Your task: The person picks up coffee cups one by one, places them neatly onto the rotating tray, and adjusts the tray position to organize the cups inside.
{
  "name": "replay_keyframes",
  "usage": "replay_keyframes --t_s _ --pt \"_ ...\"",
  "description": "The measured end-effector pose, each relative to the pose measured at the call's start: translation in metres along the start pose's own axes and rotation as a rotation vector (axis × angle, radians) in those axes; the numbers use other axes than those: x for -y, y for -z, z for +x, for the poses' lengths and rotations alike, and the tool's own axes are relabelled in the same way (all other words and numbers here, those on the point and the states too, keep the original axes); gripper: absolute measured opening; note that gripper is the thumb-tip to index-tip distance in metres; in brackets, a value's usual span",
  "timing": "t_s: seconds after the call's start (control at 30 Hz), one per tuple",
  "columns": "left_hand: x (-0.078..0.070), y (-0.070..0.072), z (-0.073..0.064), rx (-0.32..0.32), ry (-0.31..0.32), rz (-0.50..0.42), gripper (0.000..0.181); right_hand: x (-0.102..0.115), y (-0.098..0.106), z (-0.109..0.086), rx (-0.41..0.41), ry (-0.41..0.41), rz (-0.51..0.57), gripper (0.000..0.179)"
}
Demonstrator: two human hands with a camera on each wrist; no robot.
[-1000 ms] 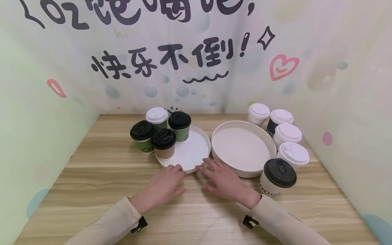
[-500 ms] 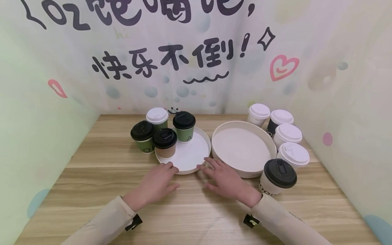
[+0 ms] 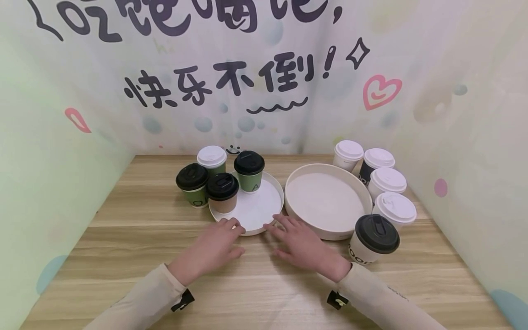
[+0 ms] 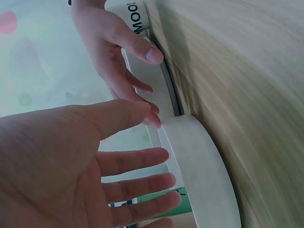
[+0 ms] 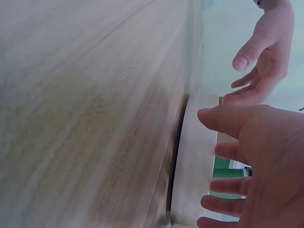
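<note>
head view: two cups stand in the white tray, seven others seem left outside, my left hand and right hand loose, grasping nothing.

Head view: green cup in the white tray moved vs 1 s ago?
Yes: the green cup has shifted right, judged against the smiley on the back wall.

White tray, far-left rim partly hidden, seemingly behind brown cup.

Nine lidded cups, two round trays, one table
</note>
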State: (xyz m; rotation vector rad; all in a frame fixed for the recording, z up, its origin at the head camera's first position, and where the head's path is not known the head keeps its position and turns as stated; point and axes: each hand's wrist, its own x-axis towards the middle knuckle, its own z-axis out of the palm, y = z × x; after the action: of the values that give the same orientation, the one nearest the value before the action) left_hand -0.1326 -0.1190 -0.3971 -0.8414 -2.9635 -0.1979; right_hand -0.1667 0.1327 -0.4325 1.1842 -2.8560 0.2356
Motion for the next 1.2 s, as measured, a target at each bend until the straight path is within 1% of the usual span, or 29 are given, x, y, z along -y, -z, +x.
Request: replay_keyframes --t_s 0.17,0.3,0.47,0.63,0.77,0.93,1.2 --pt "-0.007 -0.004 0.003 -0.008 -0.06 -0.001 0.04 0.004 0.0 0.0 0.019 0.001 -0.007 0.069" --pt "-0.01 -0.007 0.005 -0.003 -0.081 0.017 0.041 0.006 0.001 0.0 0.034 0.009 -0.021 0.068" --pt "-0.009 -0.007 0.005 -0.008 -0.063 0.024 0.038 0.003 0.001 0.001 0.008 -0.009 -0.027 0.067" --pt "-0.004 -0.007 0.003 -0.008 -0.039 0.016 0.037 -0.003 0.002 0.0 -0.011 -0.042 -0.013 0.065" --pt "0.001 -0.006 0.0 -0.01 -0.019 0.011 0.037 -0.006 0.001 0.001 -0.012 -0.042 -0.007 0.064" --pt "0.005 -0.002 -0.003 -0.001 0.008 -0.001 0.036 -0.007 0.001 0.001 -0.006 -0.038 0.005 0.063" --pt "0.009 0.0 -0.005 -0.021 0.038 0.002 0.037 -0.005 0.003 0.001 0.001 -0.044 0.031 0.064"
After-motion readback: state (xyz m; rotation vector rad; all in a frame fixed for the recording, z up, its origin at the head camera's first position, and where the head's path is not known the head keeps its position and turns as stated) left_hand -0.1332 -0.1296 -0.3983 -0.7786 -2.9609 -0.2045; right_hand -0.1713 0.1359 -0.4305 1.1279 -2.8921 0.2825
